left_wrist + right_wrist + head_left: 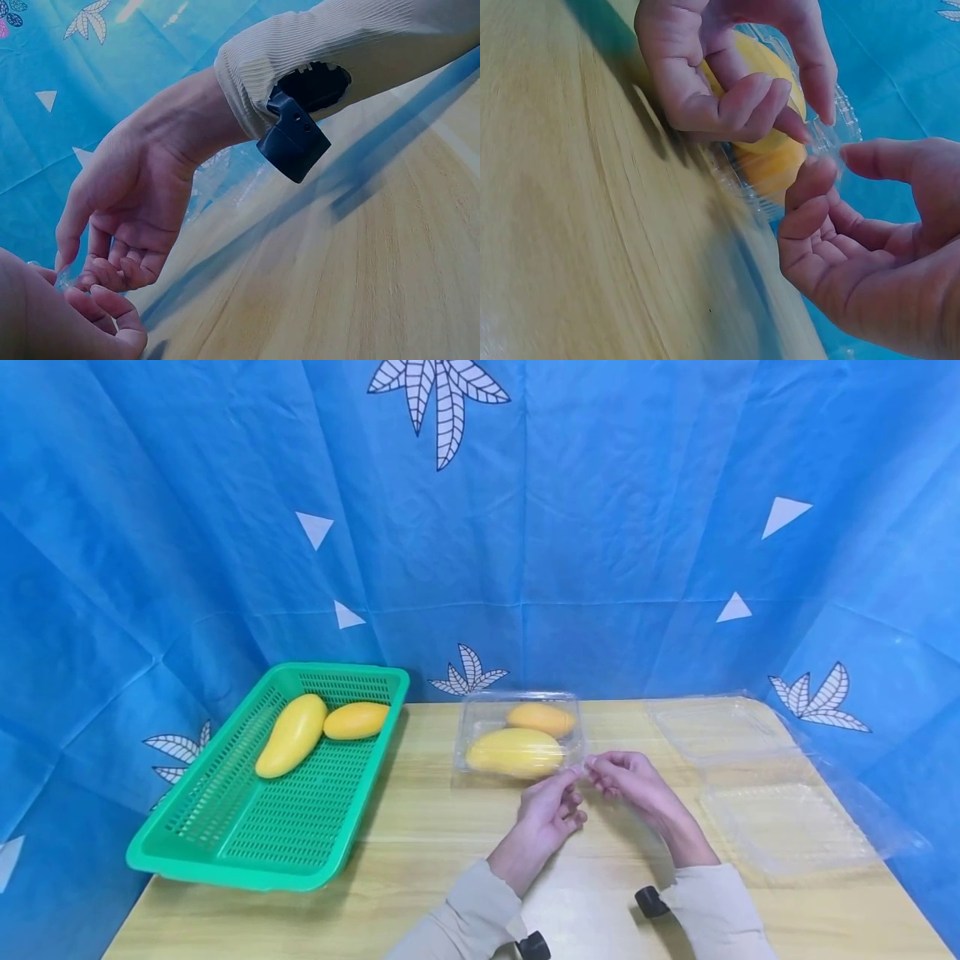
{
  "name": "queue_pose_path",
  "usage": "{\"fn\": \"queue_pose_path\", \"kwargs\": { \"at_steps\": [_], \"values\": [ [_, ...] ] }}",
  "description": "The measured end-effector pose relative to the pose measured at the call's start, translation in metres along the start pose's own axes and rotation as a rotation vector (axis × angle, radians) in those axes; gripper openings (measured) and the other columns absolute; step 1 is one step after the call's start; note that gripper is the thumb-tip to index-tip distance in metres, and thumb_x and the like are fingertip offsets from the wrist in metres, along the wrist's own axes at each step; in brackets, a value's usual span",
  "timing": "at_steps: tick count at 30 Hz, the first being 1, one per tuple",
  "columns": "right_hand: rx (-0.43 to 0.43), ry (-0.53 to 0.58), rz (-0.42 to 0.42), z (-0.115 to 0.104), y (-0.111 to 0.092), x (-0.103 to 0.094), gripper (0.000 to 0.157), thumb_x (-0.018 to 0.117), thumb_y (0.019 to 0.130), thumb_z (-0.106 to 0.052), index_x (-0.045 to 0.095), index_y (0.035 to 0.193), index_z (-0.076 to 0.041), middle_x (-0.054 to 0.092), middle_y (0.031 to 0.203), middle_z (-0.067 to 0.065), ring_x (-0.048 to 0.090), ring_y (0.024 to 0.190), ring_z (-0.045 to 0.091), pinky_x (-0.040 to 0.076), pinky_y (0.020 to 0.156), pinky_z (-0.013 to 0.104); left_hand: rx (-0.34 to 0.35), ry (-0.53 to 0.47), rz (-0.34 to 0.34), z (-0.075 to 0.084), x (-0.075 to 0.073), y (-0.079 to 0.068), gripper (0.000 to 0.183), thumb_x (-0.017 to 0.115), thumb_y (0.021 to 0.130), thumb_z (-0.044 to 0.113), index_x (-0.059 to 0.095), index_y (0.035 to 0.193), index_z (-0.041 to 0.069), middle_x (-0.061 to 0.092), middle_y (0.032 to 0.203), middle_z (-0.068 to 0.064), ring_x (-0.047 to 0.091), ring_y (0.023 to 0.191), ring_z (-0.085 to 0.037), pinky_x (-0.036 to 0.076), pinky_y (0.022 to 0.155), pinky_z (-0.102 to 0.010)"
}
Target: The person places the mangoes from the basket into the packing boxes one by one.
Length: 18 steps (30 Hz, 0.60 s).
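A clear plastic clamshell box (460,727), its lid over the base, holds a yellow mango (513,753) and a more orange mango (542,719). At its front right corner, my left hand (547,810) pinches the clear rim between thumb and fingertip. My right hand (636,783) pinches the same corner from the right, its fingertips close to the left hand's. In the right wrist view, a bit of clear plastic (825,142) shows between both sets of fingertips, with the mangoes partly hidden behind the left hand.
On the left stands a green perforated basket (341,843) with a long yellow mango (291,737) and an orange-yellow mango (356,721) in it. An opened clear plastic box (787,822) lies at the table's right edge. A blue patterned curtain (600,527) hangs behind the table.
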State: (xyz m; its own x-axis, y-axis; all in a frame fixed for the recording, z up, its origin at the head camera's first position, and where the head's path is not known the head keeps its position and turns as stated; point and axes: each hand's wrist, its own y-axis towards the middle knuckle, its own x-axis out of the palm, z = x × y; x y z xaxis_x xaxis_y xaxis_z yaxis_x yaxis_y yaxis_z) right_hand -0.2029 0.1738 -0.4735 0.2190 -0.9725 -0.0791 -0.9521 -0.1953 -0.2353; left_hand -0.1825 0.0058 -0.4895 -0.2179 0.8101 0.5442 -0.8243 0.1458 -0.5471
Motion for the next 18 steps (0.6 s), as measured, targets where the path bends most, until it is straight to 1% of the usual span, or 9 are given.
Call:
{"fn": "queue_pose_path", "kwargs": {
  "at_steps": [5, 12, 18],
  "values": [
    [-0.008, 0.0, -0.004, 0.0009, 0.0009, 0.0007, 0.033, 0.062, 0.102, -0.018, 0.063, 0.114, 0.013, 0.065, 0.09, 0.009, 0.056, 0.072, 0.011, 0.047, 0.062, 0.02, 0.027, 0.015, 0.006, -0.0001, 0.0001, -0.0026, 0.021, 0.085, 0.081, 0.017, 0.075, 0.097, 0.008, 0.066, 0.081, -0.001, 0.056, 0.07, -0.011, 0.048, 0.062, -0.025],
    [-0.004, 0.016, -0.01, 0.0023, 0.0021, 0.0011, 0.03, 0.064, 0.101, -0.017, 0.065, 0.111, 0.012, 0.065, 0.088, 0.007, 0.056, 0.071, 0.01, 0.048, 0.062, 0.02, 0.048, 0.038, 0.023, -0.0002, -0.0009, -0.0031, 0.021, 0.086, 0.08, 0.016, 0.077, 0.096, 0.007, 0.066, 0.082, -0.001, 0.057, 0.071, -0.011, 0.048, 0.06, -0.023],
    [-0.004, 0.025, -0.01, 0.0028, 0.0035, 0.0009, 0.027, 0.065, 0.1, -0.015, 0.066, 0.107, 0.011, 0.065, 0.086, 0.007, 0.056, 0.069, 0.01, 0.047, 0.06, 0.02, 0.069, 0.047, 0.041, -0.0029, 0.0002, -0.0018, 0.023, 0.087, 0.077, 0.016, 0.077, 0.095, 0.006, 0.065, 0.079, 0.001, 0.056, 0.069, -0.01, 0.048, 0.058, -0.022]
  ]
}}
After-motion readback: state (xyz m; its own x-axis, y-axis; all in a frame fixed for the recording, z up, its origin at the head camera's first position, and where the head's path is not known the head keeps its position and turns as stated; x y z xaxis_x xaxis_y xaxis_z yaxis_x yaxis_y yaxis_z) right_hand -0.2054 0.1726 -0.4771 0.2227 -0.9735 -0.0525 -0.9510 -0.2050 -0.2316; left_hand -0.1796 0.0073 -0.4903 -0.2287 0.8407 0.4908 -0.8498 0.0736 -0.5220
